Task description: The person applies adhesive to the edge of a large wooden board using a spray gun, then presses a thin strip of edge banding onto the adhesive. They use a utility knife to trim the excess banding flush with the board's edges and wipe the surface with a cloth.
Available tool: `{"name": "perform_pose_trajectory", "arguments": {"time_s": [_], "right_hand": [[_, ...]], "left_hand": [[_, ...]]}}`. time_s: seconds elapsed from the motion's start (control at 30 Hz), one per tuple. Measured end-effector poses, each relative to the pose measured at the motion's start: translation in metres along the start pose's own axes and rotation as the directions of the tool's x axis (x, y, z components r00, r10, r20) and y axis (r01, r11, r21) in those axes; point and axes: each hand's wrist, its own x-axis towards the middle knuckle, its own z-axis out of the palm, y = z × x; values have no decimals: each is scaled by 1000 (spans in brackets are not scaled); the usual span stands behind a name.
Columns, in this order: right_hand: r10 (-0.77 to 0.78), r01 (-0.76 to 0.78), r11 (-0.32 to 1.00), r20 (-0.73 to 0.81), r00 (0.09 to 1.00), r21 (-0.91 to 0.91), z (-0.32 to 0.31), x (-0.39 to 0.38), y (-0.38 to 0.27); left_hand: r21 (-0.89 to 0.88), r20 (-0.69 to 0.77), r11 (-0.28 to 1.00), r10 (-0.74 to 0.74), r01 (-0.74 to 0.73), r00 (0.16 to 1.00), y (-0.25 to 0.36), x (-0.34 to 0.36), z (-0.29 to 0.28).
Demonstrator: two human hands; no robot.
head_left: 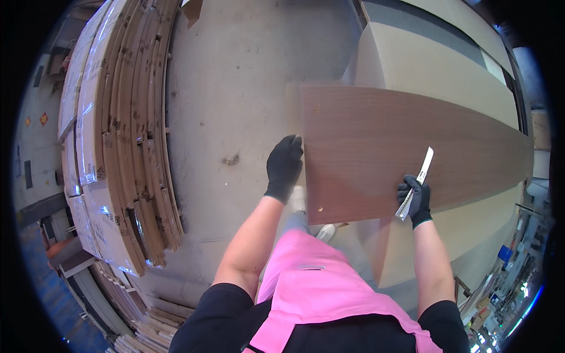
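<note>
A long brown wood-grain board (pixel 365 141) reaches from the middle of the view to the right, lying over pale panels. My left hand (pixel 284 166), in a black glove, is closed on the board's left edge, with the fingertips partly hidden. Over the near side of the board, my right hand (pixel 418 199), also gloved in black, is wrapped round a narrow whitish strip (pixel 424 164). Its slanted tip points away from me, and dark marks run along it. The lower part looks folded or layered; I cannot tell its exact kind.
Tall stacks of flat cardboard packages (pixel 126 135) stand on the left. Large pale panels (pixel 435 65) are piled at the right, beyond and beneath the board. Grey concrete floor (pixel 235 88) lies between them. A cluttered area (pixel 500 288) with small items is at the lower right.
</note>
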Motion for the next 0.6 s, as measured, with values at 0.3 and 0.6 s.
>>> {"name": "perform_pose_trajectory", "arguments": {"time_s": [0.3,0.6], "right_hand": [[7,-8,1000,42,999,8,0,-2,0],[3,-3,999,8,1000,-54,-3,1,-1]], "left_hand": [[-459,-40,867,-238,194,970,-20,15,41],[-520,183,751,-366,406,912,3,-34,16]]}}
